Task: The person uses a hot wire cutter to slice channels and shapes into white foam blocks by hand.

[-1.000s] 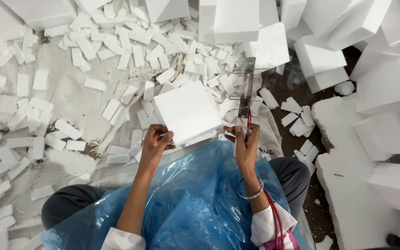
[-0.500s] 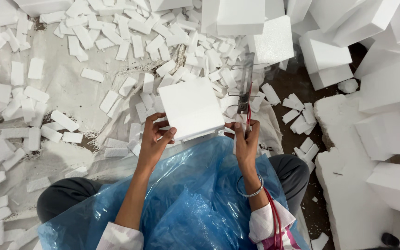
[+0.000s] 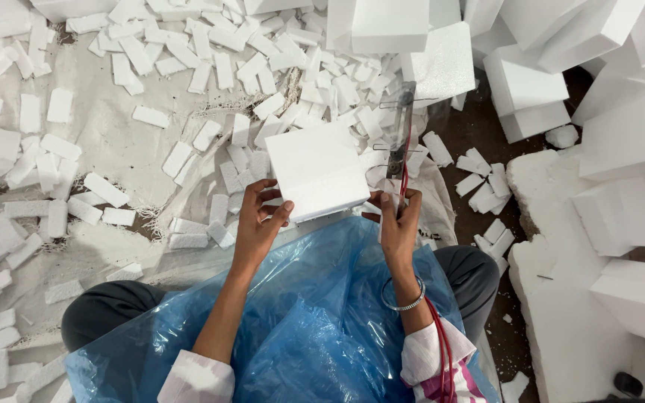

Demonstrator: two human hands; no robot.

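A pale sheet (image 3: 113,142) covers most of the floor on the left, and a dark bare floor (image 3: 479,134) shows on the right. Large white foam blocks (image 3: 621,142) are stacked along the right side and the top edge, some of them partly cut off by the frame. A wide scatter of small rectangular foam pieces (image 3: 210,67) lies over the sheet, thickest toward the top and the left, with a smaller group (image 3: 487,186) on the dark floor to the right of the person.

The person sits on the floor with knees apart and a crinkled blue plastic sheet (image 3: 315,321) spread over the lap. In front of the lap is a square white foam slab (image 3: 315,170), tilted slightly and held off the floor between both hands. The left hand (image 3: 259,224) grips the slab's near left corner, thumb on top and fingers curled at its edge. The right hand (image 3: 397,224) is closed around the lower end of a narrow metal cutting tool (image 3: 399,142) that stands just beside the slab's right edge; whether the tool touches the foam cannot be told. A red cord (image 3: 438,351) runs from the tool down along the right forearm, past a thin metal bangle (image 3: 404,298) on the wrist.
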